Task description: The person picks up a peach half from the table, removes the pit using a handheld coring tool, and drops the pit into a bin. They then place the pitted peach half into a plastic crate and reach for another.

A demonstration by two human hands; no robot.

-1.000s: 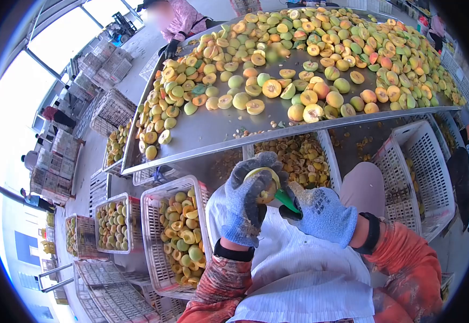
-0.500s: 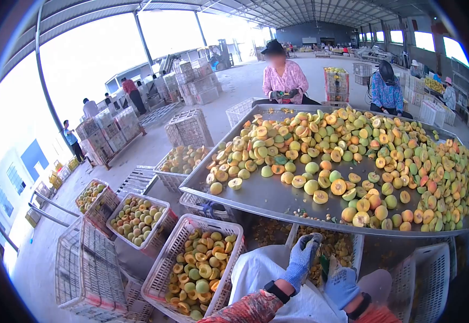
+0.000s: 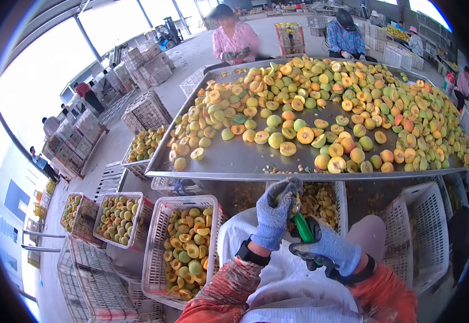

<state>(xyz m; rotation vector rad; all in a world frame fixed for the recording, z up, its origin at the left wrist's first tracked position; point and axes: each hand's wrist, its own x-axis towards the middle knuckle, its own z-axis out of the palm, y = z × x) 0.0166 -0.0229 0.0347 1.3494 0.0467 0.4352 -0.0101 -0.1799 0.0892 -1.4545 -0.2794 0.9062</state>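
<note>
Change first: half a second ago the hands sat low near the scrap crate [image 3: 343,211], with the tool mostly hidden; now they're together in front of the worktop [image 3: 229,154], and the green-handled tool [image 3: 303,227] shows clearly. A second ago a fruit half was plain in the left fingers; now it isn't. My read: tool is back at the left hand [image 3: 277,212], so work looks to be between pieces or on a fresh one. Can't confirm which.

Tool location: over the lap, between the hands, near side of the worktop edge. Long axis slants from near right to far left, far end pointing at the left fingertips, butt toward the right wrist. Tip is hidden.

Grip: right hand [image 3: 328,248] is wrapped around the handle's near part. Left fingers are curled, with a small pale bit by the tool's far end; too small to say fruit or metal. Can't tell what that hand holds.

Fruit halves [image 3: 305,135] cover much of the worktop.
</note>
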